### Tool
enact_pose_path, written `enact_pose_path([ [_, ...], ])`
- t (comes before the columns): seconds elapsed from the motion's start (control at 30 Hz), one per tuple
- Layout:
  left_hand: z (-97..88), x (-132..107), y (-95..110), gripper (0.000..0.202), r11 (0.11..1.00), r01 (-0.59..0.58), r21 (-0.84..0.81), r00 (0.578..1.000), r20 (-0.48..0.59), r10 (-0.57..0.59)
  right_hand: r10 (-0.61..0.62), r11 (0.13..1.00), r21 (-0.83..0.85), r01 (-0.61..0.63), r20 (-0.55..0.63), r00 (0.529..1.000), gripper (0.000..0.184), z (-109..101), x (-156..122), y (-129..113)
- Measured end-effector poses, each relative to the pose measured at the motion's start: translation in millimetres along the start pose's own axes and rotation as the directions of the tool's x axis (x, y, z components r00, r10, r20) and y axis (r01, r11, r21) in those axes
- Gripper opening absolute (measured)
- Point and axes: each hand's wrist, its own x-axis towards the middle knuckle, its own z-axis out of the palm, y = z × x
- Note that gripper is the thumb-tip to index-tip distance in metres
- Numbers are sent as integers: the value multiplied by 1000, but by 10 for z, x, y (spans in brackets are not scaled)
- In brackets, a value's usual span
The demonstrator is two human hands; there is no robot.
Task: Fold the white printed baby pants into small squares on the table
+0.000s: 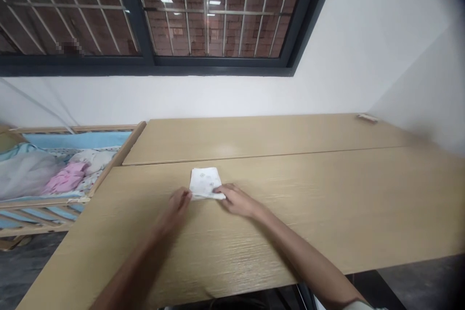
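Observation:
A small folded white cloth [204,181] with faint printed motifs lies flat on the wooden table [290,203]. At its lower right corner, my right hand [234,199] grips the edge between thumb and fingers. My left hand [179,201] is closed at the lower left corner, its fingertips pinching the cloth's edge. The layers of the cloth show along its near edge. Both forearms reach in from the bottom of the view.
To the left stands a wooden crib [105,174] with blue lining, holding a pink cloth [67,178] and pale bedding. A second board [254,135] adjoins the table's far side, with a small flat object [367,117] at its far right. A barred window [218,19] is above.

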Motion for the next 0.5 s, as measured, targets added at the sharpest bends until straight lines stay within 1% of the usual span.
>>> enact_pose_path([
  [0.13,-130,281,-63,40,998,36,-47,997,63,-33,145,986,101,-133,-125,981,26,-9,254,130],
  [0.17,-137,340,-85,40,997,48,-54,996,74,-44,177,981,105,-162,-155,972,25,-9,309,167],
  [0.23,-112,449,-135,38,995,85,-53,995,63,-82,225,972,109,-206,-207,952,23,7,407,245],
  [0.37,37,612,-240,30,981,192,27,980,-64,-190,294,953,158,-258,-280,914,18,91,574,389],
  [0.43,116,652,-281,25,967,238,86,965,-135,-226,345,937,183,-298,-334,877,17,140,636,436],
  [0.5,176,661,-303,22,956,258,142,955,-187,-230,399,916,202,-346,-381,834,19,189,668,446],
])
